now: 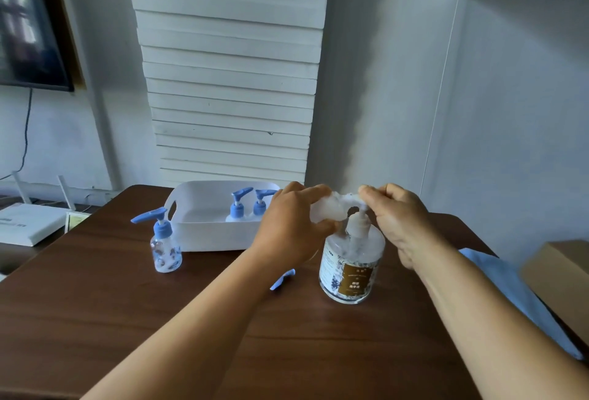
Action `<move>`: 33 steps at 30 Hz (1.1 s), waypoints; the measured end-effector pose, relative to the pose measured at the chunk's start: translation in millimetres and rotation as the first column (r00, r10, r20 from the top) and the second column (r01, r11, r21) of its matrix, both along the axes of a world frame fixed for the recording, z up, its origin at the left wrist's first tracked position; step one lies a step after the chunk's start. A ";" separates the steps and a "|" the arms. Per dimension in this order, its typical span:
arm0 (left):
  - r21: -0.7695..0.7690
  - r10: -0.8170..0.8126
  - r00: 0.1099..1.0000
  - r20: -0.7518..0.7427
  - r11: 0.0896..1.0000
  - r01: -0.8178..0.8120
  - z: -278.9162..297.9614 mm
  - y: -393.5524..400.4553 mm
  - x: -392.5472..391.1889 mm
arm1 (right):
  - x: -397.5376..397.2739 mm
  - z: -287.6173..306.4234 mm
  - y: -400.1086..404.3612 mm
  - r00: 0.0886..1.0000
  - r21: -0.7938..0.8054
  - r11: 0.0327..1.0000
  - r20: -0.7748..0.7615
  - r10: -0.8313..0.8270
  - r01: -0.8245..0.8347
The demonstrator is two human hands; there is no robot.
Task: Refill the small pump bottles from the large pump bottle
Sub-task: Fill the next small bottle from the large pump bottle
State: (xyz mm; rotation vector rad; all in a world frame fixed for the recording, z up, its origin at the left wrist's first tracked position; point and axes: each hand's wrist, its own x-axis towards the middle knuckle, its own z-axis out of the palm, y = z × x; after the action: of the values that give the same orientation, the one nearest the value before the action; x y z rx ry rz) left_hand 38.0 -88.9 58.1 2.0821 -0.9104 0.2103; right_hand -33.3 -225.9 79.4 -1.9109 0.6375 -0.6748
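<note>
A dark wooden surface (127,320) carries everything here. At its far side sits a white tray (204,234) with two small blue-pump bottles (237,210) standing inside. The large pump bottle (349,267), clear with a brown label, stands upright near the middle right. Left of the tray, a third small bottle (165,248) stands on its own. A loose blue pump piece (282,279) lies just left of the large bottle. The left hand (288,230) grips a small clear bottle (328,211) at the large bottle's spout; it is blurred, so its tilt is unclear. The right hand (401,218) curls its fingers over the large bottle's pump head.
</note>
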 end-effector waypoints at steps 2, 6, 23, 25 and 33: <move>0.006 0.004 1.000 0.017 1.000 -0.004 2.9 -1.0 1.0 | -0.4 3.4 -1.0 1.000 -0.015 1.000 0.000 0.003 -0.003; -0.002 -0.009 1.000 -0.008 1.000 0.009 -4.8 0.3 -1.6 | 3.6 -12.6 2.0 0.999 0.067 0.998 0.034 -0.017 0.014; -0.003 0.003 1.000 -0.022 1.000 -0.003 -1.2 -0.5 2.6 | 1.9 -0.6 1.5 1.000 -0.007 1.000 0.007 -0.024 0.024; 0.005 0.010 1.000 0.007 1.000 -0.010 2.4 -1.7 3.2 | 1.3 3.5 -0.2 1.000 -0.028 0.999 0.003 -0.014 0.014; 0.007 -0.001 0.999 -0.040 1.000 0.001 -3.9 1.3 -0.4 | 2.4 -7.2 1.7 1.000 0.033 0.999 0.005 -0.008 0.008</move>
State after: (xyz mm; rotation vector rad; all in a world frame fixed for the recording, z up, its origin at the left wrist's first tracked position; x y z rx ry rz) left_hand 37.6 -87.6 54.3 2.0852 -0.8899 0.1648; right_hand -30.8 -224.2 72.2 -1.8764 0.6502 -0.6701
